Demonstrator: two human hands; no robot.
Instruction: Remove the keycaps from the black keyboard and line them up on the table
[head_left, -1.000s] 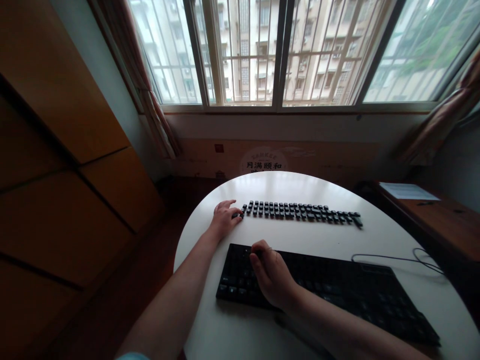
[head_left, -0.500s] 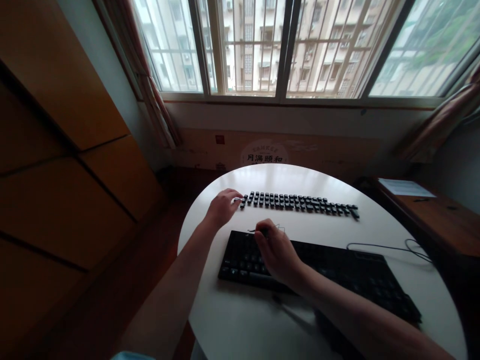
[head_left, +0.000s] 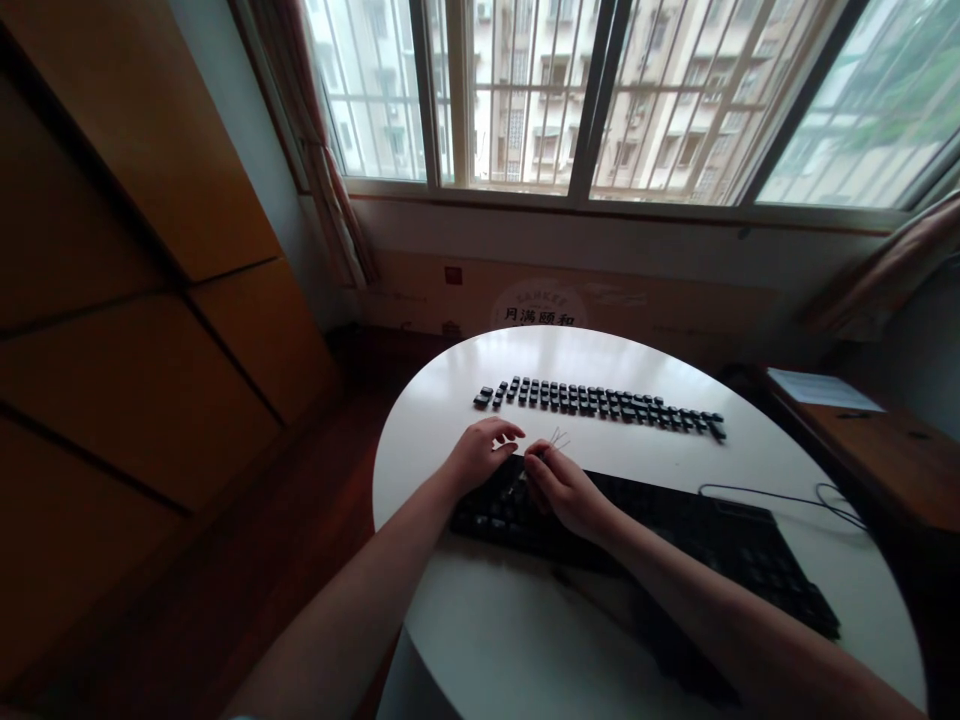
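Note:
My left hand (head_left: 480,452) hovers over the far left corner of a black keyboard (head_left: 660,510), fingers apart and nothing visible in them. Close to its fingertips, my right hand (head_left: 566,490) is closed on a keycap puller (head_left: 556,438) with thin wire loops that stick up past the fingers. Most of the puller's handle is hidden in the grip. Beyond the keyboard, several loose black keycaps (head_left: 592,397) lie in staggered rows. The right forearm covers part of the keyboard.
A round white table (head_left: 480,640) carries everything. The keyboard's cable (head_left: 780,490) loops at the right. A wooden side table (head_left: 915,450) with a sheet of paper (head_left: 823,390) stands to the right. Wooden cabinets (head_left: 82,400) are at the left, with a barred window ahead.
My left hand has left the left end of the keycap rows and come back to the keyboard, near my right hand. More keycaps show at that end. The view has shifted slightly.

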